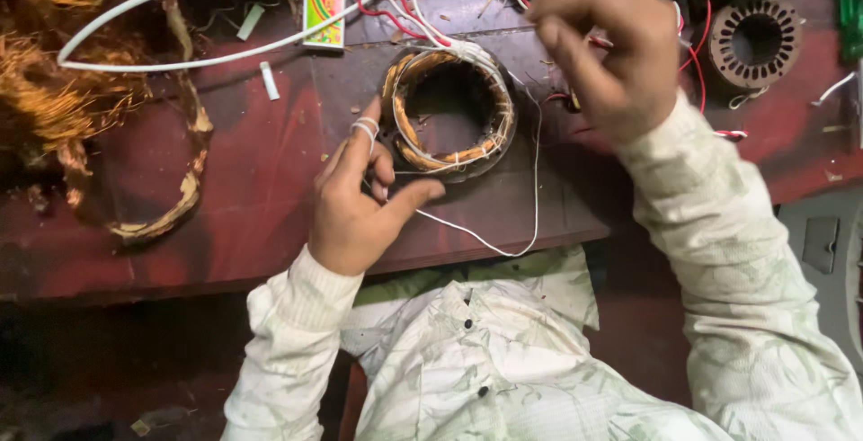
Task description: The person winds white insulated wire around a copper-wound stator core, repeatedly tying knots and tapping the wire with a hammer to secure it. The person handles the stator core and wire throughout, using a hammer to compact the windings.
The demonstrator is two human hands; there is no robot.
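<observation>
Pale patterned shirt (485, 369) with dark buttons fills the near foreground, its sleeves leading up to both hands. Far left: a tangled mass of copper wire (63, 63) lies on the dark red desk (261, 180), with a loop of bound copper coil (180, 198) trailing from it. White sleeved cable (180, 54) curves across the top of the desk, ending near a small colourful box (324, 18). Left hand (360, 207) rests on the desk just beside the stator; white thread (530, 180) is wound in turns round its raised index finger, the thumb and remaining fingers loosely curled, not closed on anything else. Centre: the wound stator (449, 113), a ring with tape-wrapped copper windings, lies flat on the desk between the two hands, with red and white lead wires (395, 5) leaving its upper edge. Right hand (611, 54) is raised above and to the right of the stator, fingers pinched tightly together on the thread, which runs down in a loop towards the desk's front edge. Far right: a bare slotted stator core (755, 44) lies well apart.
</observation>
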